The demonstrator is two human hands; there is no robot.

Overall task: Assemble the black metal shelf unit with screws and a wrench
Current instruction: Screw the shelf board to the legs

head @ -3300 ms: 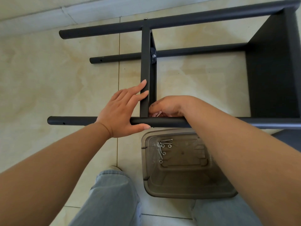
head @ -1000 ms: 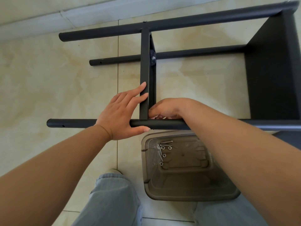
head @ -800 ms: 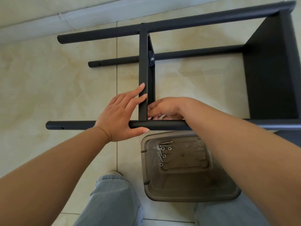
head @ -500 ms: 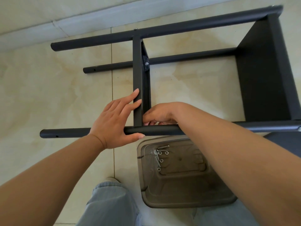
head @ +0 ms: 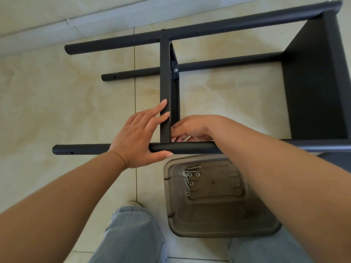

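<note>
A: Where's the shelf (head: 313, 76)?
B: Lying on the floor. The left hand (head: 136, 137) lies flat against the near pole (head: 190, 148), fingers straight. The right hand (head: 191, 129) curls at the corner, maybe pinching a screw.
A: Trouble?
B: A slip could drop it.

An indoor room, probably in a home, is suggested: glossy beige floor tiles (head: 57, 111) with grout lines are seen, and a pale skirting (head: 76, 21) is set along the wall beyond the tiles.
</note>
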